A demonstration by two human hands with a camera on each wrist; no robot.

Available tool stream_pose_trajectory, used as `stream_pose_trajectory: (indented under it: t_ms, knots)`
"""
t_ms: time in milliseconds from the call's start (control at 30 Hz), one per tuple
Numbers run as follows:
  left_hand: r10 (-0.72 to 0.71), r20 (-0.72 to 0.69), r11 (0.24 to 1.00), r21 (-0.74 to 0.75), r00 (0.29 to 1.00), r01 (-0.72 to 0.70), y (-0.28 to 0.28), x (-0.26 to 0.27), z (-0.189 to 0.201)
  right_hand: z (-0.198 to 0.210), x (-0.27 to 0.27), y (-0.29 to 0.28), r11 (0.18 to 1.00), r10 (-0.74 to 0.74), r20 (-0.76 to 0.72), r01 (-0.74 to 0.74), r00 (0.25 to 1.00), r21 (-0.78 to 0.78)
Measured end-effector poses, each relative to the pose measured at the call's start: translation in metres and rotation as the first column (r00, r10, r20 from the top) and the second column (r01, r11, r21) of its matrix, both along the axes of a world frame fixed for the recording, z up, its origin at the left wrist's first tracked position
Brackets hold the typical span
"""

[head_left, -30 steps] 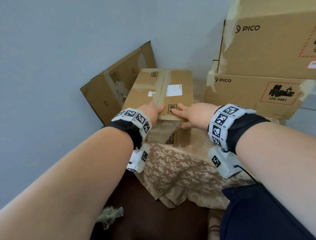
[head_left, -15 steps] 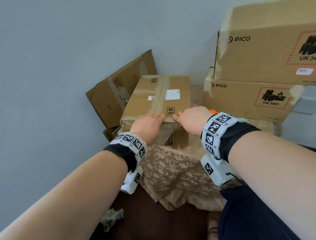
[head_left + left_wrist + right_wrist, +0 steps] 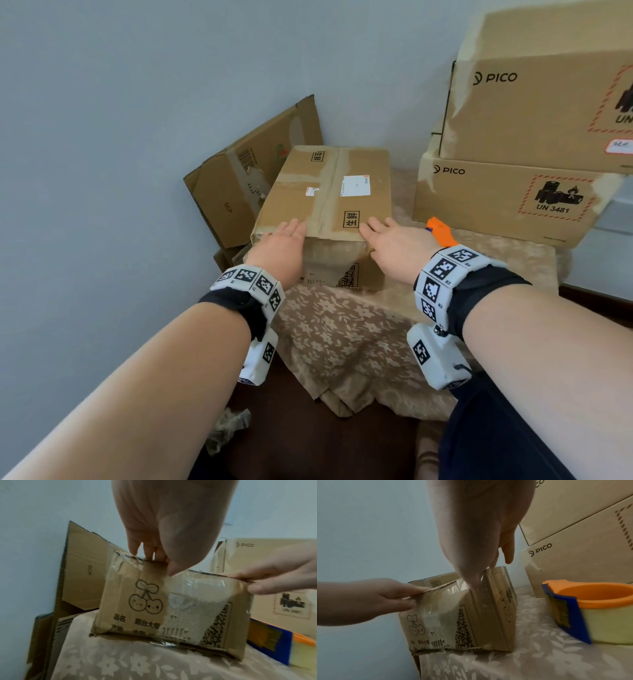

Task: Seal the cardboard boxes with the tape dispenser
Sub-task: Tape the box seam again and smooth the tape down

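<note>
A worn brown cardboard box point(image 3: 329, 192) with old tape along its top seam sits on the flowered cloth. My left hand point(image 3: 281, 240) lies on the box's near top edge toward the left corner, fingers straight on top. My right hand point(image 3: 394, 243) lies the same way toward the right corner. The wrist views show the left hand point(image 3: 154, 534) and the right hand point(image 3: 479, 527) each with a thumb against the box's front face point(image 3: 171, 608). The orange and blue tape dispenser point(image 3: 599, 608) stands on the cloth right of the box, untouched, and peeks out behind my right wrist point(image 3: 440, 231).
Two large PICO boxes point(image 3: 507, 198) are stacked at the back right, close to the dispenser. A flattened cardboard box point(image 3: 239, 185) leans on the grey wall at the left. The flowered tablecloth point(image 3: 342, 342) hangs over the near table edge. Crumpled scrap point(image 3: 227, 425) lies on the floor.
Both hands have slid apart along the box's near top edge, the left toward the left corner and the right toward the right corner. The box has stayed put.
</note>
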State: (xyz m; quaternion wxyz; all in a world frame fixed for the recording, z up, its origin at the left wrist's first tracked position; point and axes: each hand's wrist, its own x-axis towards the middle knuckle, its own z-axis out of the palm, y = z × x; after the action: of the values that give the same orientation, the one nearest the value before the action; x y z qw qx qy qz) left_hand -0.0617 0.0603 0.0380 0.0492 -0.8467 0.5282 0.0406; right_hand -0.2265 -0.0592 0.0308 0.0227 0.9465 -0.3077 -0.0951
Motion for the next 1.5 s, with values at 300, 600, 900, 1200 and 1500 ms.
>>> stream_pose_trajectory:
  t_ms: [300,600,900,1200,1500]
  knots:
    - [0.249,0.242,0.968,-0.044,0.938,-0.246,0.002,0.021,0.013,0.003,0.007,-0.006,0.994,0.040,0.063,-0.033,0.997,-0.100]
    - [0.172,0.053,0.977,-0.138,0.984,-0.163,-0.061,0.070,0.002,0.000,0.049,-0.049,0.999,-0.030,0.102,0.032,0.994,-0.021]
    - [0.196,-0.187,0.978,-0.033,0.962,-0.206,-0.121,0.103,-0.031,-0.004,0.093,-0.102,0.994,-0.107,0.182,0.104,0.977,0.024]
    - [0.155,-0.187,0.983,-0.068,0.970,-0.171,-0.160,0.144,-0.038,-0.013,0.123,-0.139,0.986,-0.120,0.282,0.082,0.952,0.144]
    - [0.161,-0.107,0.985,0.082,0.981,-0.153,-0.155,0.137,-0.013,-0.010,0.123,-0.136,0.979,-0.099,0.283,0.043,0.954,0.198]
